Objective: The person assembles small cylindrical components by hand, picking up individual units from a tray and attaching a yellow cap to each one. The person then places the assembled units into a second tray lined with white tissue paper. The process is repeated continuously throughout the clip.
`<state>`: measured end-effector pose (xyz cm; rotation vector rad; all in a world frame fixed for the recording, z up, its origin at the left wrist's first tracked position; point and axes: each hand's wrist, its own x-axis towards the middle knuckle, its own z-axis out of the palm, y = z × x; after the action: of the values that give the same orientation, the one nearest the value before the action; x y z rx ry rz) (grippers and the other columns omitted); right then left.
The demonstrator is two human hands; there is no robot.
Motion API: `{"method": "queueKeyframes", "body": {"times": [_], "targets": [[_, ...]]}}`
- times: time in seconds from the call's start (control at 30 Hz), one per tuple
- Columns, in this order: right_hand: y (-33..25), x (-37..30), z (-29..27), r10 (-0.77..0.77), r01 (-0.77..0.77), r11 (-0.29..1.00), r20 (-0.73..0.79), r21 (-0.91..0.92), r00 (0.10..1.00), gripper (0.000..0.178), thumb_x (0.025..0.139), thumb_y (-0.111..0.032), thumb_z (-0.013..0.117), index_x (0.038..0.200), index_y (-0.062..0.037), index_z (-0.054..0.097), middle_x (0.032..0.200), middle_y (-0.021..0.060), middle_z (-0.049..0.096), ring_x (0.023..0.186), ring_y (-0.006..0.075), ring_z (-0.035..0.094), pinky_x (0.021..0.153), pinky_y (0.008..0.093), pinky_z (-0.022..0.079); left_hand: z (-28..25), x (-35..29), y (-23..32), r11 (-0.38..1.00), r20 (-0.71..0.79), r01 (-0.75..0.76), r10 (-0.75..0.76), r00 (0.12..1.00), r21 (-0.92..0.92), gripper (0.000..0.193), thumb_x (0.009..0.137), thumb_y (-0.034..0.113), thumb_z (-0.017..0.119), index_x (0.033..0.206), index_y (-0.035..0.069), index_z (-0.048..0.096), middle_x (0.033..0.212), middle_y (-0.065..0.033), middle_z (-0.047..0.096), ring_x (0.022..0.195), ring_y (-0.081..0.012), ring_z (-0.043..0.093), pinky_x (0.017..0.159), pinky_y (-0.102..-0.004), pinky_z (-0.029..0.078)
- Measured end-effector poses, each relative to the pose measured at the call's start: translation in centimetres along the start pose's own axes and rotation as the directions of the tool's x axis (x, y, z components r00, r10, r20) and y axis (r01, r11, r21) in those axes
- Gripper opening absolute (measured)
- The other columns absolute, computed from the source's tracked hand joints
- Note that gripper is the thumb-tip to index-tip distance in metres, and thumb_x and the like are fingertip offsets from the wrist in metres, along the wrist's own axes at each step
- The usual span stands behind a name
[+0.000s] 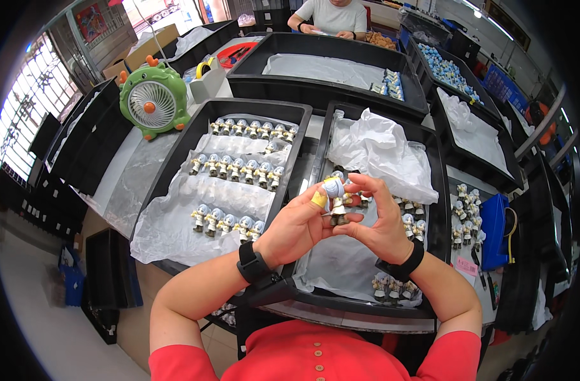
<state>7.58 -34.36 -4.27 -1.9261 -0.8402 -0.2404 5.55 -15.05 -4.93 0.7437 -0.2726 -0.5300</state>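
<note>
Between my two hands, above the right-hand tray, is a small painted figurine (336,195) with pale blue-grey hair, a white body and dark feet. My left hand (295,227) closes on its left side, and a yellow cover shows on the thumb tip. My right hand (386,223) curves round the other side, with fingers at its head and thumb near its feet. Beneath my hands, the black tray (437,238) has a paper lining and more figurines (414,227), partly hidden by my hands.
At left, another black tray (160,193) holds rows of similar figurines (236,168) on white paper. Crumpled paper (382,152) covers the right tray's far part. A green fan (151,101) stands far left. More figurines (468,216) and a blue box (494,232) lie right. Across sits another person (331,16).
</note>
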Motion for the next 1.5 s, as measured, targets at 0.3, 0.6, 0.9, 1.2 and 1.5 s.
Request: {"method": "queueKeyframes", "body": {"times": [0.3,0.6,0.9,1.2,1.5], "targets": [[-0.3,0.1,0.0,0.020,-0.021,0.999,0.006,0.027,1.000,0.073,0.063,-0.011,0.081,0.128,-0.0081,0.049,0.113,0.0086,0.057,0.106,0.0265,0.052,0.093,0.0366,0.041,0.2,0.0,0.1,0.999,-0.031,-0.014,0.015,0.999,0.032,0.053,0.098,0.037,0.046,0.140,0.007,0.033,0.131,-0.0099,0.049,0.115,-0.0282,0.056,0.094,-0.0407,0.048],[-0.8,0.7,0.2,-0.184,0.182,0.979,-0.016,-0.088,0.983,0.079,0.062,-0.015,0.084,0.132,-0.0075,0.046,0.128,0.0107,0.052,0.118,0.0303,0.048,0.100,0.0398,0.038,0.1,-0.1,0.1,0.999,-0.080,-0.029,0.032,0.996,0.042,0.049,0.098,0.037,0.045,0.139,0.011,0.034,0.124,-0.0109,0.052,0.112,-0.0274,0.058,0.089,-0.0365,0.051],[-0.1,0.4,0.3,-0.171,0.171,0.985,0.015,-0.038,0.985,0.083,0.062,-0.010,0.083,0.136,-0.0070,0.044,0.127,0.0103,0.052,0.112,0.0299,0.049,0.096,0.0389,0.040,0.4,0.0,0.0,0.999,-0.090,0.023,-0.020,0.996,0.030,0.049,0.100,0.038,0.040,0.141,0.011,0.034,0.124,-0.0086,0.052,0.113,-0.0278,0.056,0.090,-0.0381,0.049],[-0.7,0.9,0.2,-0.199,0.214,0.941,0.083,-0.262,0.976,0.076,0.061,-0.014,0.080,0.129,-0.0072,0.049,0.118,0.0129,0.051,0.107,0.0307,0.051,0.091,0.0397,0.041,0.2,-0.3,0.1,0.968,-0.163,-0.001,0.043,0.986,0.250,0.048,0.096,0.016,0.048,0.141,0.008,0.034,0.128,-0.0079,0.051,0.113,-0.0213,0.055,0.090,-0.0342,0.047],[-1.8,0.5,0.1,-0.103,0.112,0.980,0.062,-0.167,0.993,0.070,0.063,-0.004,0.076,0.127,-0.0042,0.050,0.122,0.0146,0.050,0.113,0.0305,0.050,0.097,0.0385,0.041,1.1,-0.7,4.1,0.924,-0.206,0.104,-0.029,0.978,0.367,0.042,0.086,0.010,0.063,0.125,0.005,0.048,0.103,-0.0064,0.061,0.093,-0.0139,0.063,0.075,-0.0256,0.049]]}}
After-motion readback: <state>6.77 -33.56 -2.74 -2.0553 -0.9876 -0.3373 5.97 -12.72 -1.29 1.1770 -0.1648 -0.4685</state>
